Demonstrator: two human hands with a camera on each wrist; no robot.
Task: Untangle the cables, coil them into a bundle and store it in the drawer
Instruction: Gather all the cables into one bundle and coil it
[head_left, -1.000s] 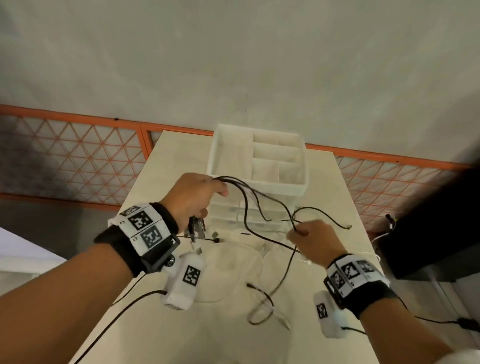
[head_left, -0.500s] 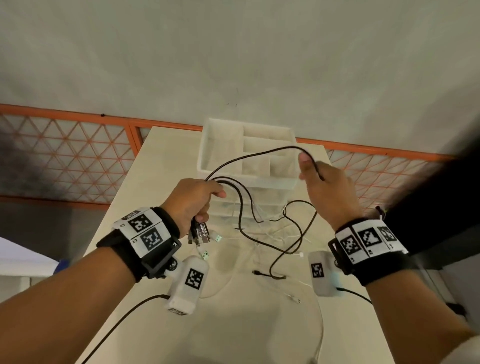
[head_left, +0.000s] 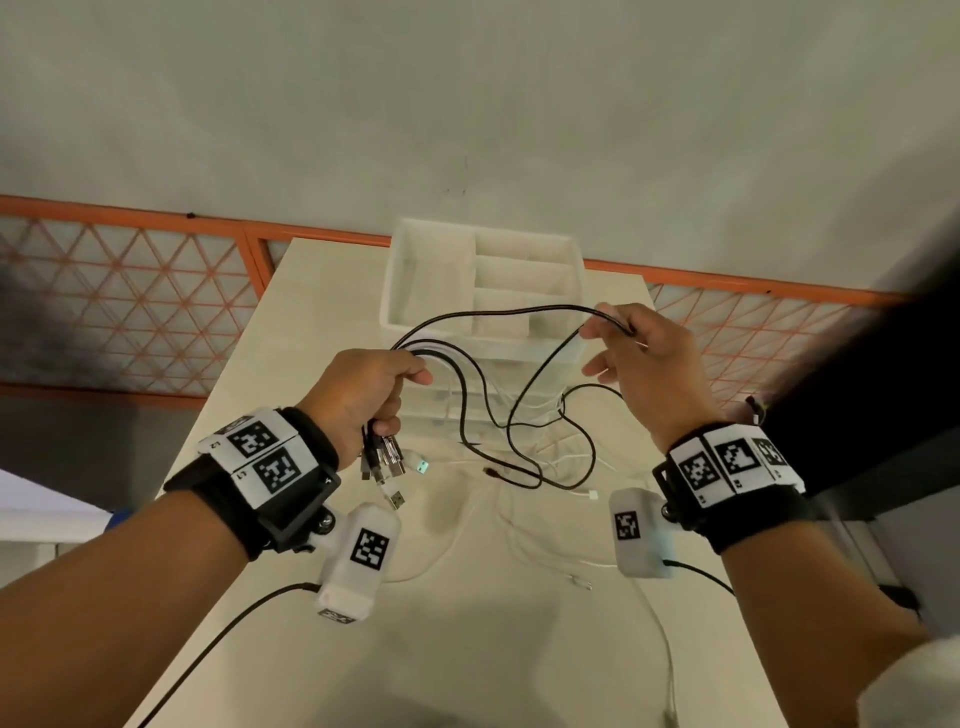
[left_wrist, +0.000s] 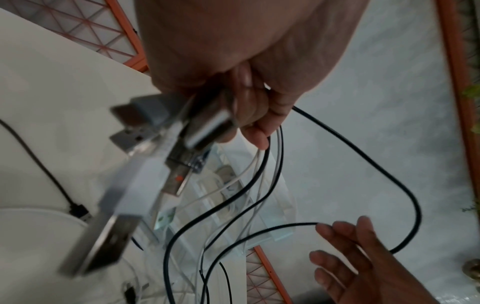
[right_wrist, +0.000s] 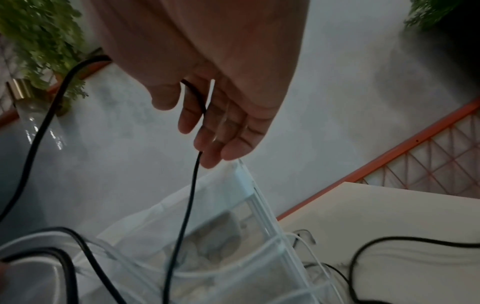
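My left hand (head_left: 374, 395) grips a bunch of black and white cables, with several USB plugs (head_left: 387, 457) hanging below the fist. The left wrist view shows the same plugs (left_wrist: 145, 144) up close and blurred. My right hand (head_left: 639, 358) is raised over the white drawer organiser (head_left: 431, 280) and pinches a black cable (head_left: 498, 314) between thumb and forefinger; its other fingers are loose. That cable arcs between both hands. More black cable loops (head_left: 519, 467) and thin white cables (head_left: 524, 530) lie tangled on the table (head_left: 311, 322). In the right wrist view the black cable (right_wrist: 189, 205) hangs from my fingers (right_wrist: 205, 131).
The organiser stands at the table's far end, its top tray divided into compartments and translucent drawers (right_wrist: 259, 226) below. An orange lattice fence (head_left: 130, 291) runs behind the table. A plant (right_wrist: 39, 30) and a glass bottle (right_wrist: 28, 107) stand beyond it.
My right hand has risen from the table with the black cable and drawn it up and to the right, stretching an arc between both hands. The left hand has kept its grip.
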